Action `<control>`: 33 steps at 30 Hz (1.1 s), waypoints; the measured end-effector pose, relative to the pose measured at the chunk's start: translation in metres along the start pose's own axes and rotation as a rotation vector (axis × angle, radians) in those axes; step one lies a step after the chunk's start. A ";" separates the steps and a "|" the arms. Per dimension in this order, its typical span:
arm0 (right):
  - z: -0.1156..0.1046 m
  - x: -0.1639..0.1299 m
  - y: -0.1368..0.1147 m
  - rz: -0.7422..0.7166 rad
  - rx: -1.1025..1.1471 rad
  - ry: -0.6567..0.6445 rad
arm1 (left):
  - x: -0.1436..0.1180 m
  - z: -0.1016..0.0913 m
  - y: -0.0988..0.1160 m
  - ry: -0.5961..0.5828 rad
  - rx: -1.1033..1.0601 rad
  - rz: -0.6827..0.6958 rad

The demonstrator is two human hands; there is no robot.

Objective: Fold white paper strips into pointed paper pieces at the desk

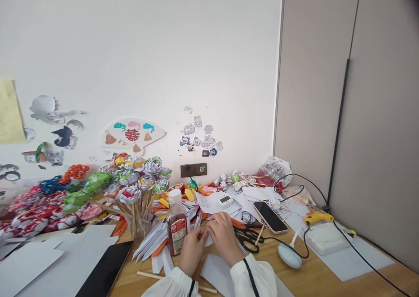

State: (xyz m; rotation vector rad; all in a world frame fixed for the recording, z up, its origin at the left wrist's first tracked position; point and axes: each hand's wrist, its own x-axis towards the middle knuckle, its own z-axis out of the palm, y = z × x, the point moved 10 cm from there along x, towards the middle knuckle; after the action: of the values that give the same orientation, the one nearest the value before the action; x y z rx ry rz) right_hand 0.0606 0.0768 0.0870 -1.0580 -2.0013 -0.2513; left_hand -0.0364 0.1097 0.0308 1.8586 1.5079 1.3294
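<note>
My left hand (193, 249) and my right hand (224, 233) meet above the wooden table, fingertips pinched together. Between them shows a small edge of white paper (208, 241), mostly hidden by the fingers. Just left of my left hand stands a bottle (176, 227) with a white cap and a red label. Folded white paper strips (153, 240) lie beyond it, mixed with orange ones. Below my wrists are a sheet of white paper (218, 273) and a thin wooden stick (149, 275). Black-handled scissors (250, 238) rest right of my right hand.
A phone (271, 217), a white timer (225, 200), a pale corded device (290, 255) and a yellow glue gun (319, 217) lie rightward, with black cables. On the left are a black tablet (104, 273), paper sheets (32, 262) and paper flowers on sticks (129, 194). A wall stands behind.
</note>
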 end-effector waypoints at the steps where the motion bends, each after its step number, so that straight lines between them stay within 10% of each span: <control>1: -0.002 0.000 -0.001 0.004 0.007 0.012 | 0.000 -0.001 0.000 0.006 -0.011 -0.008; 10: -0.019 -0.001 0.008 0.104 0.031 0.089 | -0.002 -0.005 -0.008 0.006 -0.177 -0.140; 33: 0.024 -0.011 0.032 0.307 0.535 -0.086 | -0.007 0.022 -0.026 -0.107 -0.529 -0.349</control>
State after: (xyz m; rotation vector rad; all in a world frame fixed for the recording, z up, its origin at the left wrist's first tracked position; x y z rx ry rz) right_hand 0.0741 0.1025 0.0574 -1.0105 -1.7972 0.4748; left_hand -0.0318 0.1172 -0.0030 1.2517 1.2033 1.2783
